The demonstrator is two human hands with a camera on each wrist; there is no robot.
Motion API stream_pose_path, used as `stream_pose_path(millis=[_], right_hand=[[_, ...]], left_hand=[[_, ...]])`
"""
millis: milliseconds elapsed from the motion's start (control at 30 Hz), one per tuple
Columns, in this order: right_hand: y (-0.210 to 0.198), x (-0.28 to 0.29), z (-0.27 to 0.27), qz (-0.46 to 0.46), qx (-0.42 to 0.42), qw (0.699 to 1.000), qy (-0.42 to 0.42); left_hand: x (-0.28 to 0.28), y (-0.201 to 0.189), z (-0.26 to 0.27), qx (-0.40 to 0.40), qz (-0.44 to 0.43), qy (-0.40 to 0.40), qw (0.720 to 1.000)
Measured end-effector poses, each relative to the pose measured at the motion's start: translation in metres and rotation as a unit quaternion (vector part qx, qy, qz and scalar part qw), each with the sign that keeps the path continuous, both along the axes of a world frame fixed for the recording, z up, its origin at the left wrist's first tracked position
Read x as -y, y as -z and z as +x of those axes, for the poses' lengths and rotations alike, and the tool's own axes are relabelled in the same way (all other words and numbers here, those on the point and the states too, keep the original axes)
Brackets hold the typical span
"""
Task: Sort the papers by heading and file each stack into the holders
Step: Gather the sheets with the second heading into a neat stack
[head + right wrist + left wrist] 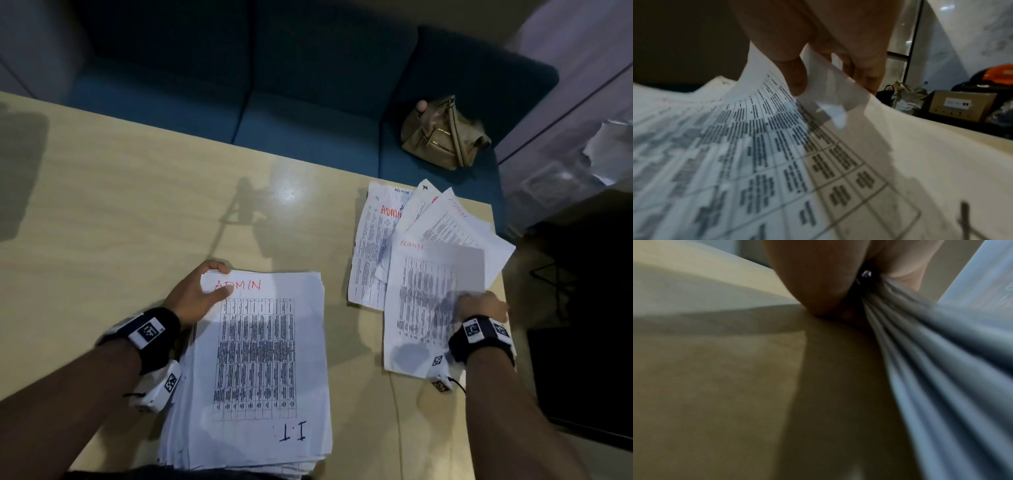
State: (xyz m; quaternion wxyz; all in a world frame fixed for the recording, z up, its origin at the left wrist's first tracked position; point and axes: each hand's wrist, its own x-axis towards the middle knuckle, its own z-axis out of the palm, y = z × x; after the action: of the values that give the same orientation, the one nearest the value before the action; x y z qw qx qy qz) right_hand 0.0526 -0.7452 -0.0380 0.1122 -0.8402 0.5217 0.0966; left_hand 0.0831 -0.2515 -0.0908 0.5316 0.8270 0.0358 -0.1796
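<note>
Paper is what we handle on the pale wooden table, and we judge ourselves mid-sort: our right hand pinches one ADMIN sheet between thumb and fingers, its edge lifted in the right wrist view, over the fanned ADMIN pile at two o'clock. Our left hand grips the far left corner of the unsorted stack at six o'clock, thumb on top and fingers curled under its edge; its top sheet reads ADMIN in red, with I.T. written at the near end. Next, as we judge it, we let the held sheet settle on the pile, then peel the top page off the stack and read its heading before placing it. We count one unsorted stack, one sorted pile of roughly four or five visible sheets, two hands, one tan bag on the blue sofa at one o'clock, and no holders in view
</note>
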Motion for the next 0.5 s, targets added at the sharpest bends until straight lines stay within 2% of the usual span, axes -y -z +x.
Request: stream_pose_path(millis=[100, 167, 267, 367, 433, 500], right_hand=[[0.03, 0.016, 0.003, 0.02, -0.079, 0.997, 0.001], [0.029, 0.009, 0.009, 0.036, -0.051, 0.998, 0.005], [0.021, -0.012, 0.009, 0.047, 0.115, 0.991, 0.055], [0.01, -0.032, 0.001, 0.058, 0.295, 0.946, 0.119], [-0.007, -0.042, -0.004, 0.068, 0.335, 0.933, 0.11], [-0.024, -0.049, -0.007, 0.072, 0.346, 0.934, 0.044]], left_hand=[[0.0, -0.002, 0.002, -0.001, 0.012, 0.008, 1.0], [-0.002, -0.002, 0.003, 0.005, 0.014, 0.019, 1.0], [-0.005, 0.002, 0.005, 0.001, 0.01, 0.019, 1.0], [-0.007, 0.003, 0.005, -0.005, -0.009, 0.012, 1.0], [-0.006, 0.004, 0.004, -0.014, -0.031, 0.009, 0.999], [-0.005, 0.002, 0.003, -0.027, -0.036, 0.003, 0.999]])
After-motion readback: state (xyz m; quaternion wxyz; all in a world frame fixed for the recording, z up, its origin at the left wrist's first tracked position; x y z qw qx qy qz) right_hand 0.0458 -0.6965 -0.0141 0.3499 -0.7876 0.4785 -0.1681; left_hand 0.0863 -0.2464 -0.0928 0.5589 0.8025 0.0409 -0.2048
